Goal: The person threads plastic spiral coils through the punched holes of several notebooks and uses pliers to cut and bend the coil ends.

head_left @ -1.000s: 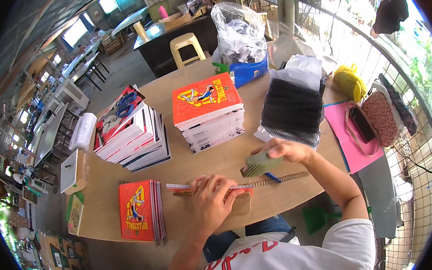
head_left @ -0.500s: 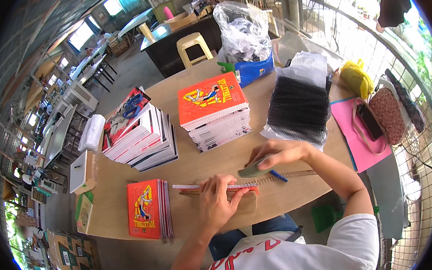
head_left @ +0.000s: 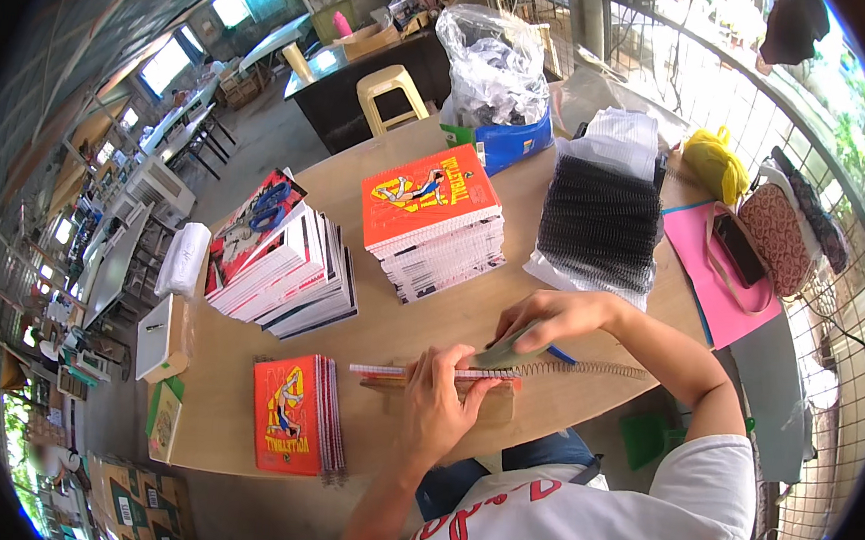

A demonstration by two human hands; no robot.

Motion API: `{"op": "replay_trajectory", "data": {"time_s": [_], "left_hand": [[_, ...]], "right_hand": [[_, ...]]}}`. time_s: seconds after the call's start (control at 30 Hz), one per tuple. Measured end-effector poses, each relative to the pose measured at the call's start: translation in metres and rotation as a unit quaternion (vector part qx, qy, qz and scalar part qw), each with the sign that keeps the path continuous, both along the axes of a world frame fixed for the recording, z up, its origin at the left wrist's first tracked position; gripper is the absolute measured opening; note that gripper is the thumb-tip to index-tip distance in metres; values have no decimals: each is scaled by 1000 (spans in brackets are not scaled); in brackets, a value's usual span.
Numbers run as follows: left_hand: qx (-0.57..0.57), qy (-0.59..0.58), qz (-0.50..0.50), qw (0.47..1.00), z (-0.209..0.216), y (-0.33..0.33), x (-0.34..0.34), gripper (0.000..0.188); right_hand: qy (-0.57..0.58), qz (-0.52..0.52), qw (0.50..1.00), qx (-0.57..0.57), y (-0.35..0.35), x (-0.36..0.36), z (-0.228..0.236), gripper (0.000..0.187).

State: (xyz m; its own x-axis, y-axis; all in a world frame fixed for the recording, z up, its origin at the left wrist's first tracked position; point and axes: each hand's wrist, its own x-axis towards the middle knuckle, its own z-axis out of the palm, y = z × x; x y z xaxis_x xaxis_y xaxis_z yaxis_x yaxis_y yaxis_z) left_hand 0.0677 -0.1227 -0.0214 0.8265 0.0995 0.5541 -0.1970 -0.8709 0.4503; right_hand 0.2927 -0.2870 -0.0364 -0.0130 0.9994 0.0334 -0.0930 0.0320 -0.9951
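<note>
Coil apparently part-threaded: the left grip point(head_left: 441, 391) pinched a white-edged orange booklet point(head_left: 377, 371) above the pale wooden counter point(head_left: 388, 327); the right grip point(head_left: 534, 327) held a grey-green pad point(head_left: 507, 350). The thin dark spiral coil point(head_left: 596, 369) trailed rightward, seemingly unthreaded; orange coil-bound notebooks point(head_left: 287, 415) appeared finished.

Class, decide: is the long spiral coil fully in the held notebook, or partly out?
Partly out: much of the coil extends beyond the right end of the notebook.

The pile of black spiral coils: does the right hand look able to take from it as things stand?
Probably only after letting go: the pile of black spiral coils lies just beyond the right hand, nothing tall between, but that hand holds a grey-green block.
</note>
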Motion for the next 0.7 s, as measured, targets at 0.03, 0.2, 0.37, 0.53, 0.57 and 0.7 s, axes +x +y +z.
{"op": "replay_trajectory", "data": {"time_s": [0.03,0.2,0.37,0.53,0.57,0.7], "left_hand": [[-7,-5,-1,1000,6,-1,2,61],[-42,-25,9,999,3,1,1,64],[56,20,78,995,3,24,-13,47],[63,7,61,996,-2,27,-10,48],[58,3,60,997,-1,27,-9,49],[33,20,66,997,-1,27,-12,44]], "right_hand": [[-190,-12,980,-61,7,-3,7,66],[-166,22,986,26,14,-3,-3,70],[6,3,1000,26,10,-10,5,65],[-400,-77,910,-76,20,-12,14,69],[-212,-55,976,-9,16,-10,6,67],[-303,-17,952,-23,24,-12,24,61]]}}
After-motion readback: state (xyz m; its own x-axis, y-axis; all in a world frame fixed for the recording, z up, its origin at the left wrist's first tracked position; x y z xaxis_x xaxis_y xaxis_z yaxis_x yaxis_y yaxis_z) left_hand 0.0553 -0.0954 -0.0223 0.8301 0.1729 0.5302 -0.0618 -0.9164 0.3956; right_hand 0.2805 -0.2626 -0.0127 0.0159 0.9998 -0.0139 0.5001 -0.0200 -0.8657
